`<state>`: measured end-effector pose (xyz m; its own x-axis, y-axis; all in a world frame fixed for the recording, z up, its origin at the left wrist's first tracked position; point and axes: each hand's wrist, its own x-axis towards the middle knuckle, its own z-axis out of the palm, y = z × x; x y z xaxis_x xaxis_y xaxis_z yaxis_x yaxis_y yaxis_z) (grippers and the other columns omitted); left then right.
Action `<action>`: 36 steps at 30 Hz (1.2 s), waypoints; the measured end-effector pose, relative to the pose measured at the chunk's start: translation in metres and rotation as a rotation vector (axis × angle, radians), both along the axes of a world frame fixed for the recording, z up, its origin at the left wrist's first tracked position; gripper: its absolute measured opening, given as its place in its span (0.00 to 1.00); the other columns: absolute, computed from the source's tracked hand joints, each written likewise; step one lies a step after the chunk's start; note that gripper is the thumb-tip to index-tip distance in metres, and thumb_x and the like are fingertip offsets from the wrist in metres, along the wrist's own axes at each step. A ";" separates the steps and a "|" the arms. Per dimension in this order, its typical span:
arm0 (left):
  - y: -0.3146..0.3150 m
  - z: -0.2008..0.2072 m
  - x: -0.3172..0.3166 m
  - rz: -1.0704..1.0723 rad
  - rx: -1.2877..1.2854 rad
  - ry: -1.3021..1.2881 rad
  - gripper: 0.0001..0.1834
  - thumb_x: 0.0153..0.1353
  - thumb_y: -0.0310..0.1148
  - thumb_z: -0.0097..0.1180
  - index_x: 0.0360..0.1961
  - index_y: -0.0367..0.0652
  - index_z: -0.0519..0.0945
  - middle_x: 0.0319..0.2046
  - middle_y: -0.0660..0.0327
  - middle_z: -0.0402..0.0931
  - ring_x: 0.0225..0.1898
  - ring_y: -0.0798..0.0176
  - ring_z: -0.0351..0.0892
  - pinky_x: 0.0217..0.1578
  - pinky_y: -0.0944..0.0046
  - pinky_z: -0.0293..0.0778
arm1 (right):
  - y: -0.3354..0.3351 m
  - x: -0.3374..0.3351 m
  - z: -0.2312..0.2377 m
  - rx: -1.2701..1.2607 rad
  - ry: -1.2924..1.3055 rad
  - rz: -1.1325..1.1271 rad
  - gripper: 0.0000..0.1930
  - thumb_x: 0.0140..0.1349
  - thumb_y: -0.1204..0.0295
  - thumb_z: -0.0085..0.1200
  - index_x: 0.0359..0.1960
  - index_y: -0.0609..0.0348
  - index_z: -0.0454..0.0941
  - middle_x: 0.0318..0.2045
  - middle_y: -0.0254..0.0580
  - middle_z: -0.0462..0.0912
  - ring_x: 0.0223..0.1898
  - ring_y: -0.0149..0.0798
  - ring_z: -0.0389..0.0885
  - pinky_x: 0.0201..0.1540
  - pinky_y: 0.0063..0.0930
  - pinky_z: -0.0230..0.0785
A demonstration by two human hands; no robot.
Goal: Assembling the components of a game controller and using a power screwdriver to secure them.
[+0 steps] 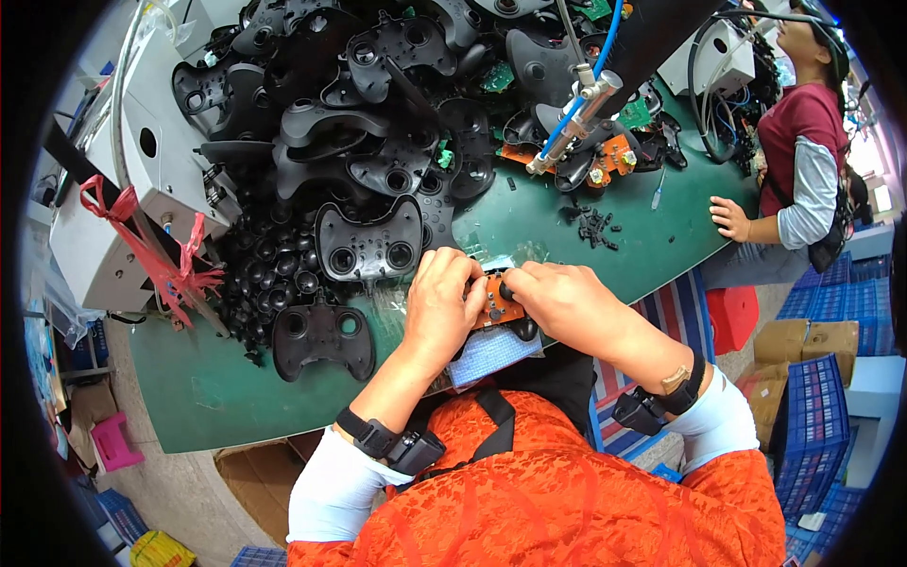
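Observation:
Between my hands, at the table's near edge, lies a partly assembled game controller (524,329). An orange circuit board (496,310) shows in its black shell. My left hand (440,298) is closed around the controller's left side. At the board's upper right, my right hand (559,300) pinches a small black thumbstick cap (506,291), partly hidden by the fingers. A folded light-blue cloth (493,359) lies under the controller. Just beyond my left hand sits an empty black controller shell (369,240), and another shell (323,340) lies to its left.
Black controller shells (326,128) are heaped at the back, beside a pile of round black caps (274,269). Small black parts (595,227) lie right of centre on the green table (227,406). A metal air-driven tool (576,123) hangs overhead. A person (803,170) stands at the right.

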<state>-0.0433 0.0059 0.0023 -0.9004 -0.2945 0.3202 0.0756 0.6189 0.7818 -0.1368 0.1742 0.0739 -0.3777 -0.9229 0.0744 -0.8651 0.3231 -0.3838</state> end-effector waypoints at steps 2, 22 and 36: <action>-0.001 -0.002 0.000 0.007 -0.013 0.019 0.06 0.52 0.22 0.64 0.30 0.38 0.78 0.33 0.56 0.75 0.39 0.51 0.75 0.40 0.55 0.73 | -0.003 0.000 0.003 0.037 0.043 0.037 0.08 0.58 0.78 0.56 0.37 0.58 0.71 0.28 0.41 0.76 0.31 0.51 0.82 0.31 0.44 0.76; 0.000 0.000 0.001 -0.002 -0.008 0.018 0.07 0.52 0.23 0.64 0.31 0.38 0.77 0.33 0.56 0.75 0.39 0.50 0.76 0.41 0.54 0.73 | -0.009 -0.007 0.008 0.196 0.111 0.069 0.08 0.65 0.69 0.54 0.34 0.60 0.71 0.24 0.47 0.79 0.26 0.53 0.83 0.27 0.46 0.77; -0.001 0.000 0.001 -0.006 -0.018 0.017 0.07 0.51 0.22 0.64 0.31 0.38 0.78 0.34 0.55 0.75 0.40 0.49 0.75 0.41 0.54 0.73 | -0.014 -0.003 -0.001 0.251 0.121 0.010 0.12 0.68 0.64 0.53 0.33 0.61 0.71 0.24 0.51 0.81 0.25 0.54 0.84 0.25 0.46 0.76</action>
<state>-0.0424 0.0053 0.0025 -0.8964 -0.2834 0.3408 0.0923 0.6327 0.7689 -0.1401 0.1607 0.0734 -0.3704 -0.9219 -0.1133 -0.9034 0.3859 -0.1870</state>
